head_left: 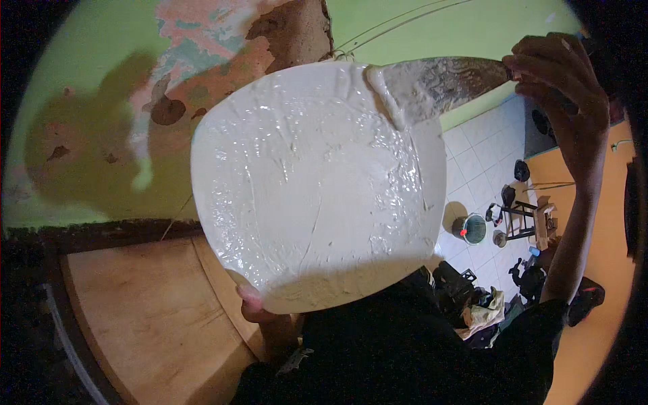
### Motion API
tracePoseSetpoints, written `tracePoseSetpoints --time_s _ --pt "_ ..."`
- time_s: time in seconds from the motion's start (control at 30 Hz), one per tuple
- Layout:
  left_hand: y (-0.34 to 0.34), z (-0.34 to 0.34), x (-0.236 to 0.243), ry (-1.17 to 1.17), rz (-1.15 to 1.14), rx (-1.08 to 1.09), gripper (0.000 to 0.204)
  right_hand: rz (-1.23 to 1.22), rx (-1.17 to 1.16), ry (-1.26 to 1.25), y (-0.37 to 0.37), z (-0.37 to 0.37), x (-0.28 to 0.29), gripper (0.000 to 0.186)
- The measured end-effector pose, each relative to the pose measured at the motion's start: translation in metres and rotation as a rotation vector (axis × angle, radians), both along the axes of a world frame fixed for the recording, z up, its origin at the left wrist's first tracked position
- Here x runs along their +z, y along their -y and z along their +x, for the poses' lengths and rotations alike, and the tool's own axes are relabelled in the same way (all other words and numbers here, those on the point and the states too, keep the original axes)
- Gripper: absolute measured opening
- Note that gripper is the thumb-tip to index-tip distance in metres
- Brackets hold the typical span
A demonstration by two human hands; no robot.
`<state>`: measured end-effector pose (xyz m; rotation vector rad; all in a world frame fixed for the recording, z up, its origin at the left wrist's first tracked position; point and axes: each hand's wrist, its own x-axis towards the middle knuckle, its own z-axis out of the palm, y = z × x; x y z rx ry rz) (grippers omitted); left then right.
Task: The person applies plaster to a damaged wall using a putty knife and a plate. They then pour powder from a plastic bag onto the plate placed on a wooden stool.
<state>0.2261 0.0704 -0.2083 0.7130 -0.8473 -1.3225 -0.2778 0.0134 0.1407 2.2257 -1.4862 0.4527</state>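
Note:
My left hand (252,304) grips a white squarish plate (320,175) by its lower left edge; the thumb shows at the rim and the other fingers are hidden behind it. Wet, glossy white paste is smeared over the plate's face, thicker along the sides. My right hand (563,84) is closed round the handle end of a putty knife (445,84), raised at the upper right. The knife's broad blade lies over the plate's upper right edge, with a thick ridge of paste (385,98) along its front edge.
A green wall (74,182) with peeled, stained patches (223,67) stands ahead. A brown wooden panel (148,297) is at the lower left. On the tiled floor to the right are a bucket (474,229), a small bench (523,223) and a heap of bags and cloth (482,314), beside an orange wall (607,223).

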Motion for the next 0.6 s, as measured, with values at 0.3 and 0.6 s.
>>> tracePoseSetpoints --time_s 0.3,0.6 --pt "-0.008 0.041 -0.003 0.742 -0.4 -0.131 0.071 0.164 0.086 0.215 0.026 -0.021 0.019 0.026" --pt "0.023 -0.108 0.161 -0.027 0.016 0.427 0.065 0.126 0.061 0.189 0.03 -0.125 -0.017 0.026"
